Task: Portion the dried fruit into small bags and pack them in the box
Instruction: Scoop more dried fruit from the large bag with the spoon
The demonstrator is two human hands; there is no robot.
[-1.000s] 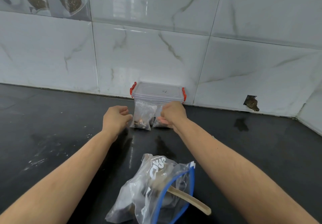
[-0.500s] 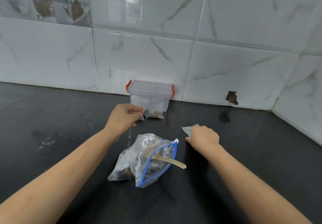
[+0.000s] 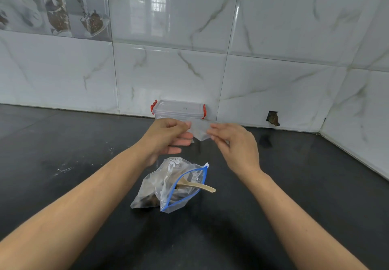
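Glossy tile, dark stone, clear plastic.
The marbled wall tiles [image 3: 273,27] shine; the black countertop [image 3: 63,154] looks smooth, faintly scuffed. The small bag [image 3: 200,131], zip bag [image 3: 179,187] and box [image 3: 179,110] are transparent plastic; the spoon [image 3: 200,186] looks wooden.

Both bare forearms extended forward from the bottom corners, converging mid-frame, hands raised off the surface. Left hand [image 3: 166,137]: back of hand to camera, thumb and index pinching the left top edge of a small clear plastic bag [image 3: 200,130], other three fingers loosely extended beneath. Right hand [image 3: 235,143]: back of hand up, fingers curled, fingertips [image 3: 211,132] pinching the bag's right edge. Hands close together, not touching each other.
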